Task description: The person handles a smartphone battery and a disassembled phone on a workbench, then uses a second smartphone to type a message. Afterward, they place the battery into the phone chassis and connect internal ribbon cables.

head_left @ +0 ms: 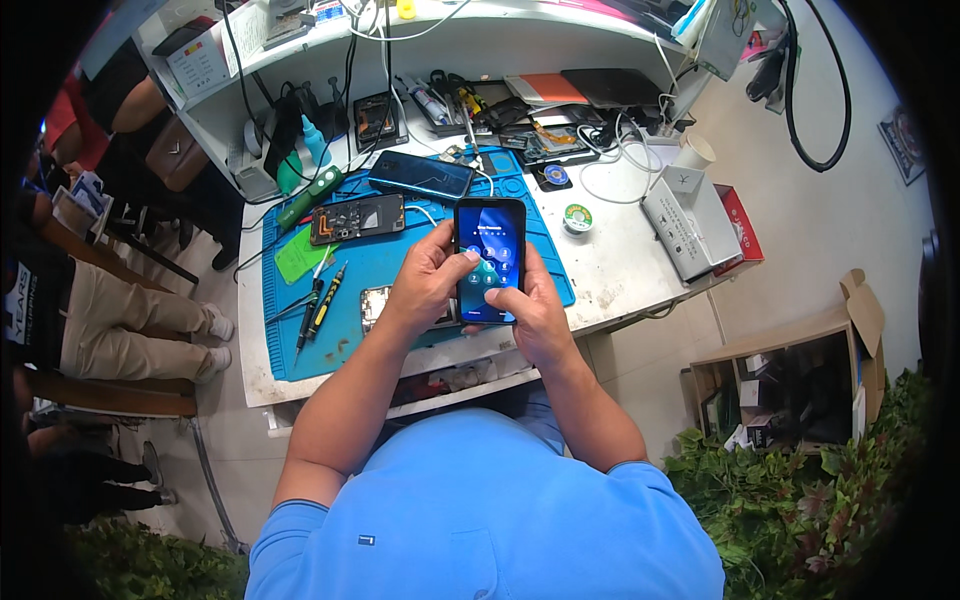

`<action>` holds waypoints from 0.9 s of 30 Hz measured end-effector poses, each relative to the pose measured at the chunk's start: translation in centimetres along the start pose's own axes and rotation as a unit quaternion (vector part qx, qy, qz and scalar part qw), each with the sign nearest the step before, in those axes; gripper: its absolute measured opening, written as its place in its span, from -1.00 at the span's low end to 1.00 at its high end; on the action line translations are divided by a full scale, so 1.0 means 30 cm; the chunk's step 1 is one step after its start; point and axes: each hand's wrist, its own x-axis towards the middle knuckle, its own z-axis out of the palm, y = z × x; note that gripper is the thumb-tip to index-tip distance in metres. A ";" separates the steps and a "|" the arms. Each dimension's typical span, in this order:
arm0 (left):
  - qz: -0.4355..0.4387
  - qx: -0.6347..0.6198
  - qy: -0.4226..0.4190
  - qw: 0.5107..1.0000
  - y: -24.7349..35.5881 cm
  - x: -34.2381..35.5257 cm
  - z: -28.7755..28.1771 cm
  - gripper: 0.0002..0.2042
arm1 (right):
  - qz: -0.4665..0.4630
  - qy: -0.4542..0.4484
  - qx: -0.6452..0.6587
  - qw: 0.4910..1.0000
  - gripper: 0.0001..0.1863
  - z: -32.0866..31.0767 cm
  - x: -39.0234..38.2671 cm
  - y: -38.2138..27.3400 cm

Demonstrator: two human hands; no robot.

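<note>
A smartphone point(490, 225) with a lit lock screen and keypad is held upright between my two hands, above the front of a blue work mat point(350, 280). My left hand point(425, 278) grips its left edge, with the thumb over the screen. Along the right edge, my right hand point(540, 305) supports it, its thumb on the lower keypad. Partly hidden under my left hand lies an opened phone point(374, 305). Left of it rest a yellow-black screwdriver point(327, 300) and a dark one point(304, 325). Behind the held phone is a dark blue phone point(421, 174).
A phone with exposed insides point(357, 219) and a green card point(300, 257) lie on the mat's left. To the right stand a small round tin point(577, 219) and a white box point(688, 225). Loose parts and cables crowd the back. People stand at the left.
</note>
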 end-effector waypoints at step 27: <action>0.005 0.051 -0.046 0.998 0.016 -0.012 0.001 -0.21 | 0.009 -0.038 0.101 0.994 -0.36 -0.040 0.017 0.011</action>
